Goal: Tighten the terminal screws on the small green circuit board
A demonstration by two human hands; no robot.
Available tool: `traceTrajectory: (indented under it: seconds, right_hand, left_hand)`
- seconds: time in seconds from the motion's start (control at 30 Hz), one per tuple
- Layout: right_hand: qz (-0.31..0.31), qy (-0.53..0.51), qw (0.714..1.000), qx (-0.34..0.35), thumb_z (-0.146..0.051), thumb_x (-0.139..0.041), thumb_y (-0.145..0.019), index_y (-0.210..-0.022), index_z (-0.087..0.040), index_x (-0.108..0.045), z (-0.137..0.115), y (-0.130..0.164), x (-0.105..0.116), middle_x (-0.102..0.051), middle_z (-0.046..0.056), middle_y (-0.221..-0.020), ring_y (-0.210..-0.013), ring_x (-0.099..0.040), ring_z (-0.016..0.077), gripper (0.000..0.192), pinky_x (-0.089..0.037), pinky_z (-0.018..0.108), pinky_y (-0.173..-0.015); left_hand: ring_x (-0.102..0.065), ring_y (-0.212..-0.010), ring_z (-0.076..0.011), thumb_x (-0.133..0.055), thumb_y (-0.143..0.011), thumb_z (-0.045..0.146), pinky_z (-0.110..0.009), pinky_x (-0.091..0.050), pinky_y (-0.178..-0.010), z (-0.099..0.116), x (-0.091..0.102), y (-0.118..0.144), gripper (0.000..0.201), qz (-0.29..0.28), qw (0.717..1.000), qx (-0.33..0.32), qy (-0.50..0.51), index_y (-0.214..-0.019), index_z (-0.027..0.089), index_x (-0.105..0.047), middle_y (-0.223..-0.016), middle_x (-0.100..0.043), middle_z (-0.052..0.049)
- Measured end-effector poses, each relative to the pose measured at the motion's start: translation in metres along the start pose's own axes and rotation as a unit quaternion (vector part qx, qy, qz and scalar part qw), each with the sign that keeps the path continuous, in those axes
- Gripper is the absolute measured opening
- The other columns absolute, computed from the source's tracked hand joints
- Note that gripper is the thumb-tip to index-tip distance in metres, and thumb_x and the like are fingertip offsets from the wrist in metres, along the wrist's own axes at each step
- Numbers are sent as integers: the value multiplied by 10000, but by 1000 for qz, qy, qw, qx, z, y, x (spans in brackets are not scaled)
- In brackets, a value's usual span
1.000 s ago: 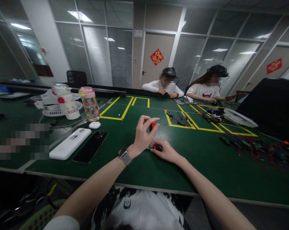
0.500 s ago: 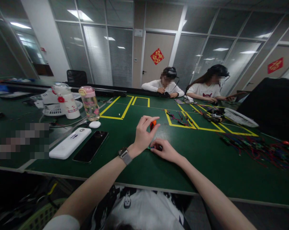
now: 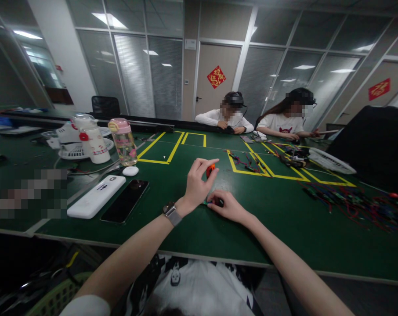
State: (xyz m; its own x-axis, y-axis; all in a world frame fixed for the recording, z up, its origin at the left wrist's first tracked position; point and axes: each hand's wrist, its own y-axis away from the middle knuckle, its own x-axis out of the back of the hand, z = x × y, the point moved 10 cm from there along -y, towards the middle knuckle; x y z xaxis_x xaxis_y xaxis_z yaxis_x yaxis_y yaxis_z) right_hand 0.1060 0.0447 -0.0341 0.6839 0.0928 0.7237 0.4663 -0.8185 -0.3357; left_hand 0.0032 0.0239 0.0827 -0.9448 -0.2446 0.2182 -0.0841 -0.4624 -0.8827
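Note:
My left hand (image 3: 198, 182) is raised above the table in the middle, with a watch (image 3: 171, 212) on its wrist. Its fingers curl round a small orange-and-black tool (image 3: 211, 169); only the upper end shows, so I cannot tell its exact kind. Just below and to the right, my right hand (image 3: 228, 206) rests on the green table (image 3: 251, 241). Its thumb and fingers pinch a small green circuit board (image 3: 206, 202), most of which is covered by the fingers. A dark bit shows within the curl of the right hand.
On the left lie a phone (image 3: 125, 201), a white power bank (image 3: 96, 196), a white case (image 3: 131, 171) and a pink-lidded bottle (image 3: 124, 142). Wired boards (image 3: 247, 162) lie inside yellow tape; a larger wire heap (image 3: 357, 206) is at right. Two people (image 3: 286, 118) sit opposite.
My hands stay almost still; the left fingertips shift very slightly. Across the table, the right-hand person's held flat object has tilted.

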Motion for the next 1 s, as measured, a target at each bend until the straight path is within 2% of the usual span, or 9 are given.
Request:
traceTrajectory:
  seconds: [0.13,0.3,0.43,0.6,0.8,0.9,1.0]
  right_hand:
    - [4,0,1000,1,-166,-646,-791,-845,-157,-664,0,0,0,-571,3,-715,-614,-519,123,58,-408,242,-590]
    - [-1,-1,1000,-3,-175,-641,-797,-844,-160,-661,0,0,0,-575,4,-722,-617,-525,123,53,-415,241,-593]
    - [-3,0,1000,-5,-174,-642,-792,-850,-161,-660,0,0,0,-575,4,-723,-619,-524,124,62,-414,240,-589]
    - [1,0,1000,-3,-174,-639,-794,-847,-160,-658,1,0,-1,-569,0,-714,-609,-516,120,57,-409,237,-584]
    - [0,1,1000,-3,-162,-648,-787,-845,-156,-664,0,0,0,-574,3,-718,-616,-525,123,60,-419,242,-599]
    - [-2,2,1000,1,-160,-647,-791,-855,-158,-668,-1,0,1,-579,7,-728,-627,-528,127,67,-420,246,-607]
    - [-2,1,1000,1,-166,-645,-796,-848,-163,-666,-2,0,1,-579,5,-727,-625,-523,126,57,-417,245,-602]
  left_hand:
    - [-541,-846,-147,-569,-906,267,-282,-474,-770,1,2,0,190,6,1000,-3,-17,-1060,202,-659,-905,-526,-33]
    - [-580,-983,-156,-395,-973,184,-302,-470,-869,-1,-3,0,295,-18,999,3,36,-1182,199,-601,-1044,-617,-60]
    - [-603,-954,-152,-451,-956,183,-296,-477,-859,-3,-2,0,268,-12,999,12,40,-1184,198,-591,-1028,-650,-51]
    - [-573,-883,-153,-532,-923,232,-287,-478,-799,0,1,0,199,4,1000,3,-4,-1085,203,-644,-933,-592,-40]
    - [-585,-994,-154,-371,-976,170,-305,-466,-876,0,-5,2,316,-24,999,2,46,-1217,206,-572,-1073,-627,-60]
    - [-596,-964,-156,-438,-953,172,-308,-473,-868,-2,-2,1,307,-4,999,12,39,-1241,198,-540,-1046,-638,-57]
    - [-581,-908,-159,-516,-919,191,-305,-478,-825,0,1,0,244,5,1000,10,7,-1152,198,-587,-977,-615,-46]
